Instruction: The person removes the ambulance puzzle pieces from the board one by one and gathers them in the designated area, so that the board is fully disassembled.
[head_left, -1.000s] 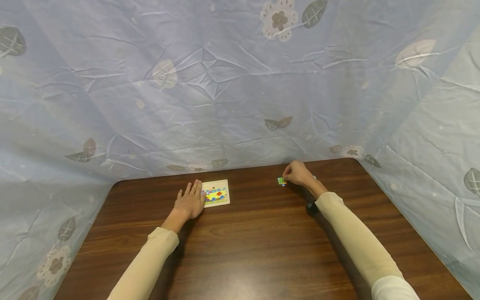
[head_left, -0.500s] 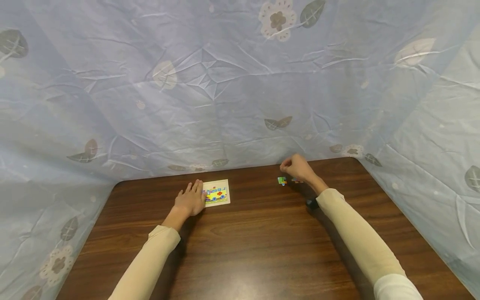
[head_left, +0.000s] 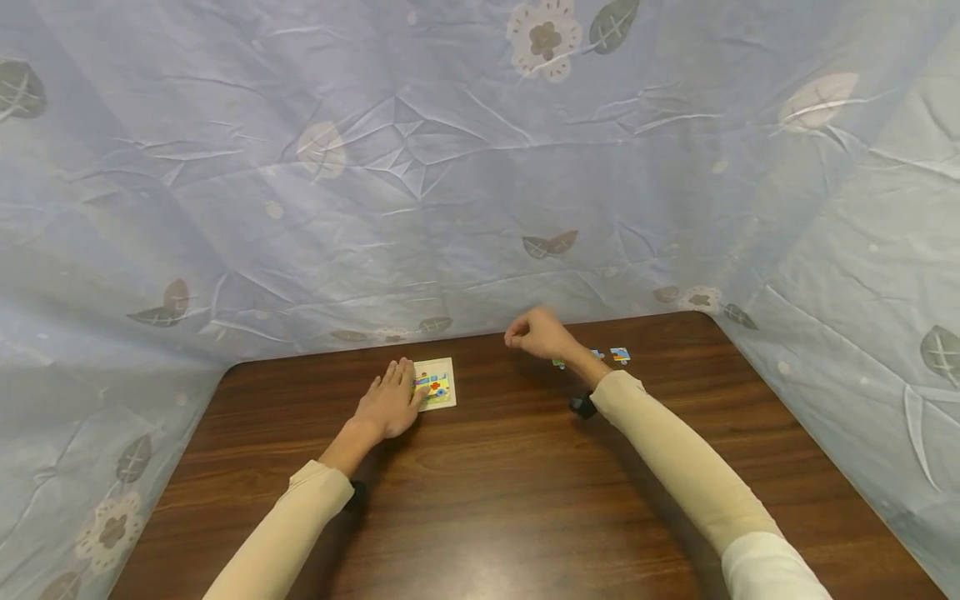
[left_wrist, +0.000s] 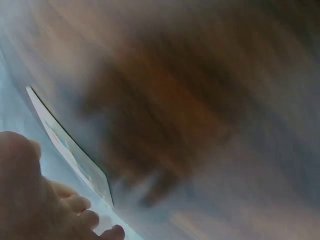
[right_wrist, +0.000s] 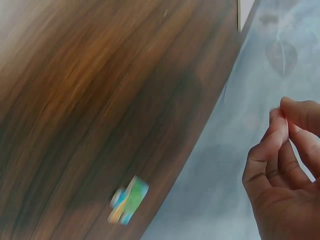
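Note:
A small puzzle board [head_left: 435, 366] with a pale rim and a yellow ambulance picture lies near the table's far edge. My left hand [head_left: 387, 408] rests flat over its left side, fingers straight and thumb across the picture. In the left wrist view the board [left_wrist: 96, 174] appears edge-on beside that hand [left_wrist: 37, 200]. Above the table right of the board, my right hand [head_left: 542, 333] pinches thumb against fingers. At its fingertips in the right wrist view [right_wrist: 285, 117] only a thin edge shows, apparently of a puzzle piece otherwise hidden. Below lies a green puzzle piece [right_wrist: 134, 200].
Behind the right hand lie a blue-and-orange puzzle piece [head_left: 620, 355], a bluish one [head_left: 597, 354] and the partly covered green one [head_left: 558, 364]. A brown wood-grain table [head_left: 487, 492] spreads in front. Floral cloth [head_left: 480, 200] hangs along the far edge and sides.
My right hand has lifted from beside the green piece and travelled left toward the board, fingers pinched. My left hand stays on the board, its thumb now further over the picture.

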